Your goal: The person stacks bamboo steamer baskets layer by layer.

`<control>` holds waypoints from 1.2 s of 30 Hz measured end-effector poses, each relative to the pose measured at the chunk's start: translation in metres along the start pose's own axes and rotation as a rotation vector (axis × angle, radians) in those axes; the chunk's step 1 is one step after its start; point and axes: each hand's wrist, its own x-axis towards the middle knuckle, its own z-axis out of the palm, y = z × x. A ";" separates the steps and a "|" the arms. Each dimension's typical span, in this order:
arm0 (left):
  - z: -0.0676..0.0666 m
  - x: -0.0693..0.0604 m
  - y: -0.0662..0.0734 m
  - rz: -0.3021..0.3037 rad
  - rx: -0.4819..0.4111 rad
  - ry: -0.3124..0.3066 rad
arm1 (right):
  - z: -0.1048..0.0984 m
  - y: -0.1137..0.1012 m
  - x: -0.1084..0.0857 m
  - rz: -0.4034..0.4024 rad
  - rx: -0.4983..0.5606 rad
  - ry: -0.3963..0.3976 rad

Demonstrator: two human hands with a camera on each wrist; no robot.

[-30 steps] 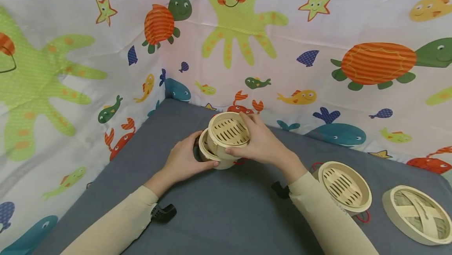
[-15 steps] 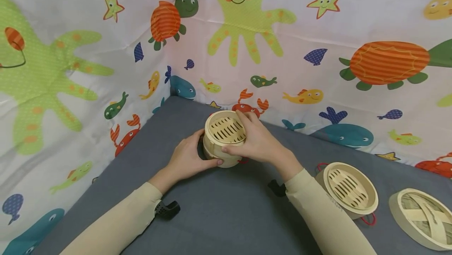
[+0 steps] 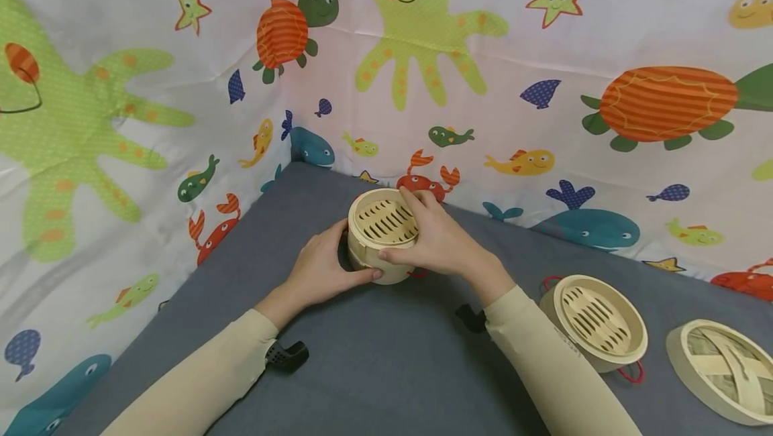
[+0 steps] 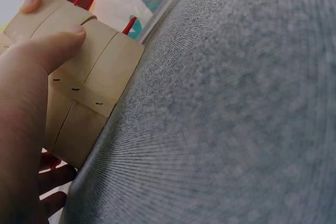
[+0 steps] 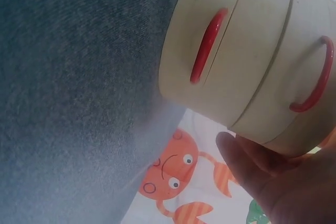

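Two round, pale bamboo, red-handled steamer baskets (image 5: 251, 51) are sitting stacked on grey cloth (image 3: 374, 362); left hand (image 3: 317, 265) is grasping the stack's left side, right hand (image 3: 439, 236) is gripping the upper basket (image 3: 383, 220). Rightward, one matching basket (image 3: 598, 322) is standing near a round bamboo lid (image 3: 721, 370).

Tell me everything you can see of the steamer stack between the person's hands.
The steamer stack is round, pale and bamboo-looking: an upper basket seated on a lower basket. The top is uncovered, showing a slotted base inside. Red handles project from the walls, and a strip with dark stitches shows on one side. It stands upright, apparently on the grey cloth. The left hand holds its left side; the right hand grips the upper basket.
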 end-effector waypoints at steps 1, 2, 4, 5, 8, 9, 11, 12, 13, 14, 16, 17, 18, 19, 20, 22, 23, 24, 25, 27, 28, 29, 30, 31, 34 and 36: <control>0.000 0.000 0.000 0.001 -0.001 -0.002 | 0.000 0.000 0.000 -0.002 0.007 -0.002; 0.000 0.000 0.001 0.001 -0.002 -0.003 | 0.000 0.001 0.000 -0.004 0.011 -0.004; 0.000 0.000 0.001 0.005 -0.006 -0.003 | 0.000 0.001 -0.001 -0.009 0.019 -0.006; -0.001 0.000 0.001 0.008 -0.007 -0.003 | 0.000 0.001 0.000 -0.011 0.021 -0.006; -0.001 0.000 0.002 0.020 -0.010 -0.002 | 0.000 0.003 0.000 -0.022 0.025 -0.006; -0.002 0.001 0.002 0.023 -0.009 -0.002 | 0.000 0.003 0.000 -0.025 0.030 -0.005; -0.002 0.001 0.002 0.031 -0.009 -0.002 | 0.000 0.003 0.000 -0.032 0.034 -0.004; -0.002 0.001 0.002 0.033 -0.009 -0.002 | 0.000 0.003 0.000 -0.034 0.036 -0.004; -0.002 0.001 0.002 0.036 -0.010 -0.002 | 0.000 0.003 0.000 -0.036 0.036 -0.004; -0.002 0.001 0.002 0.039 -0.010 -0.001 | 0.000 0.003 -0.001 -0.038 0.037 -0.004; -0.002 0.002 0.002 0.046 -0.009 0.001 | -0.001 0.003 -0.002 -0.036 0.037 -0.003; -0.002 0.001 0.002 0.050 -0.012 0.002 | -0.001 0.003 -0.003 -0.035 0.035 -0.002; -0.002 0.001 0.001 0.053 -0.012 0.005 | -0.001 0.004 -0.004 -0.035 0.034 0.001; -0.002 0.001 0.001 0.055 -0.013 0.009 | -0.002 0.005 -0.005 -0.037 0.035 0.004; -0.001 0.001 0.000 0.058 -0.012 0.014 | -0.002 0.005 -0.005 -0.039 0.034 0.007; -0.001 0.000 0.000 0.057 -0.011 0.018 | -0.003 0.007 -0.008 -0.045 0.031 0.020; -0.001 0.000 -0.001 0.057 -0.008 0.021 | -0.005 0.007 -0.009 -0.049 0.029 0.027; -0.001 0.000 -0.001 0.057 -0.004 0.023 | -0.006 0.007 -0.011 -0.054 0.025 0.035; 0.000 0.000 -0.001 0.057 -0.001 0.023 | -0.007 0.008 -0.012 -0.059 0.021 0.044; -0.001 -0.001 -0.001 0.062 0.004 0.021 | -0.010 0.008 -0.015 -0.062 0.007 0.063; -0.001 -0.001 -0.001 0.064 0.006 0.021 | -0.012 0.008 -0.017 -0.064 -0.001 0.072; 0.000 -0.001 -0.001 0.067 0.010 0.024 | -0.014 0.008 -0.018 -0.064 -0.009 0.080; -0.001 -0.001 -0.001 0.068 0.012 0.026 | -0.016 0.008 -0.020 -0.062 -0.017 0.087; -0.001 -0.001 -0.001 0.070 0.014 0.027 | -0.018 0.008 -0.022 -0.059 -0.024 0.094; 0.000 -0.002 -0.001 0.068 0.019 0.031 | -0.024 0.010 -0.031 -0.029 -0.048 0.099; 0.000 -0.002 -0.001 0.070 0.021 0.032 | -0.027 0.014 -0.036 0.000 -0.065 0.097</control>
